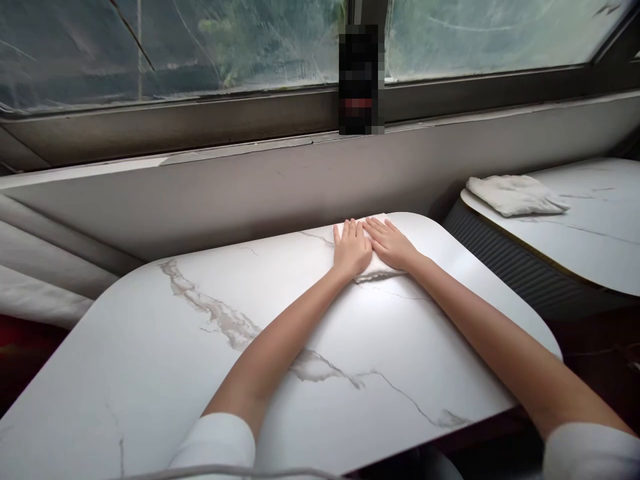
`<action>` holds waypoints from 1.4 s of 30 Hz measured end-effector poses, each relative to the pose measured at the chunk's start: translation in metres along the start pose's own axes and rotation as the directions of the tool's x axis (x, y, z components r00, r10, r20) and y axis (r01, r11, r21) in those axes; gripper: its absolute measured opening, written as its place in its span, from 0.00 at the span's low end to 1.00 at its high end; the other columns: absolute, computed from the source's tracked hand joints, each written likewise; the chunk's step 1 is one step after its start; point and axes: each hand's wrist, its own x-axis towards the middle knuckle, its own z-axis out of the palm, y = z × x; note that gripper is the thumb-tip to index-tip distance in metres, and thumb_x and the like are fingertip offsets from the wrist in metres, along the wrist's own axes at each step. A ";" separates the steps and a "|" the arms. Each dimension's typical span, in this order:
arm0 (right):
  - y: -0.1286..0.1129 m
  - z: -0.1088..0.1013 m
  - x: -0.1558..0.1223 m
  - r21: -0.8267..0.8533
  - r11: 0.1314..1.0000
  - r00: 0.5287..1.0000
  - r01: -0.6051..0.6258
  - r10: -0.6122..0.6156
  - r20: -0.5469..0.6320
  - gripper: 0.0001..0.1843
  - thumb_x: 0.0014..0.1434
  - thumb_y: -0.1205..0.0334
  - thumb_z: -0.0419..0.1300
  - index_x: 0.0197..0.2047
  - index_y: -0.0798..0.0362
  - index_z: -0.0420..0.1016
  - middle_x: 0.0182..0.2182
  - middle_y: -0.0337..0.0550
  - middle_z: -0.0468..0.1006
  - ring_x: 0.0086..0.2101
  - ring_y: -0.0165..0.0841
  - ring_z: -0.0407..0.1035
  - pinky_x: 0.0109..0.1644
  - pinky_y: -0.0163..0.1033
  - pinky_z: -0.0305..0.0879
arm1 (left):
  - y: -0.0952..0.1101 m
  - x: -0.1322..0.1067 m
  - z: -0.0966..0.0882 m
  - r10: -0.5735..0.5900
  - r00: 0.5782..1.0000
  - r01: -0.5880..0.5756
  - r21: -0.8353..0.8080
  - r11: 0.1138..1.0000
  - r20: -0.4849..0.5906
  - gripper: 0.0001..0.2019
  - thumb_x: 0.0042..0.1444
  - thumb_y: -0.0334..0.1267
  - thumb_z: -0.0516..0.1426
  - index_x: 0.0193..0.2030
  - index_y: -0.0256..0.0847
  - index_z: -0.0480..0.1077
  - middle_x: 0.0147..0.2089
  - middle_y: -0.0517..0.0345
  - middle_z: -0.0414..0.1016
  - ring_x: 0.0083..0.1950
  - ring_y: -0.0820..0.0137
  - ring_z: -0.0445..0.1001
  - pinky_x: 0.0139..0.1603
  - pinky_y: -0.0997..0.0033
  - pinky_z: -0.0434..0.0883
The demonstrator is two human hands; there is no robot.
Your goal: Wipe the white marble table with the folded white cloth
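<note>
A thin grey band (225, 471) curves along the bottom edge, closest to the camera, next to the white left sleeve (215, 437); the right sleeve (593, 450), pale as well, sits in the lower right corner.

The white cloth (377, 270) lies flat near the far edge of the bench (150, 360), right of the middle of that edge, pinned under both hands. Much of it is hidden by them; its near edge shows between the wrists, looking a little thick and greyish (folded, perhaps, though the layers are hard to make out). The left hand (353, 252) is laid palm down, its fingers stretched straight away from the body and slightly fanned, the outermost one set apart. The right hand (391, 244) is palm down too, its fingers extended and close together, slanting toward the left hand, so that the two meet or nearly meet over the cloth. Neither hand is curled round anything.

The bench has rounded far corners and a white top with grey-brown marbled veins, the broadest running diagonally beneath the left forearm. To the right stands a second bench (605, 213), marbled likewise, on a dark ribbed base (520, 267). A folded white cloth (517, 195) rests near its left end. Behind both runs a pale wall panel (250, 193), and above it are cloudy window panes (280, 47). Between the panes stands a dark, pixelated object (359, 80) (too obscured to identify). Pale padding (40, 280) shows at the left.
</note>
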 end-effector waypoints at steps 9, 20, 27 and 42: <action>-0.012 -0.038 -0.183 -0.033 0.998 0.997 0.046 -0.048 -0.066 0.29 0.68 0.60 0.36 0.70 0.48 0.34 0.67 0.41 0.48 0.65 0.36 0.42 0.66 0.54 0.44 | 0.110 -0.122 -0.015 0.228 0.974 -0.228 -0.046 0.973 -0.017 0.29 0.63 0.39 0.39 0.66 0.20 0.49 0.69 0.37 0.49 0.70 0.51 0.40 0.68 0.44 0.36; 0.020 -0.032 -0.227 -0.075 0.943 0.942 -0.323 0.312 -0.125 0.29 0.66 0.58 0.37 0.69 0.42 0.40 0.65 0.43 0.55 0.63 0.45 0.49 0.62 0.62 0.51 | 0.157 -0.114 -0.003 0.309 0.951 -0.307 -0.164 0.937 -0.016 0.29 0.64 0.38 0.38 0.68 0.22 0.46 0.69 0.39 0.48 0.71 0.53 0.40 0.68 0.46 0.39; 0.059 -0.026 -0.125 0.021 0.968 0.963 -0.250 0.251 -0.099 0.28 0.64 0.60 0.39 0.66 0.50 0.56 0.64 0.45 0.57 0.63 0.40 0.50 0.64 0.58 0.47 | 0.129 -0.033 0.009 0.152 0.988 -0.145 -0.146 0.979 0.033 0.27 0.64 0.36 0.38 0.67 0.20 0.48 0.69 0.38 0.48 0.70 0.55 0.41 0.68 0.47 0.37; 0.117 -0.004 0.004 0.038 0.995 0.990 -0.094 0.098 -0.099 0.28 0.63 0.61 0.40 0.64 0.54 0.59 0.63 0.46 0.59 0.62 0.39 0.51 0.65 0.54 0.46 | 0.078 0.078 0.032 0.003 1.000 -0.003 -0.058 0.998 0.002 0.27 0.65 0.38 0.37 0.67 0.22 0.49 0.69 0.38 0.48 0.70 0.56 0.43 0.68 0.48 0.36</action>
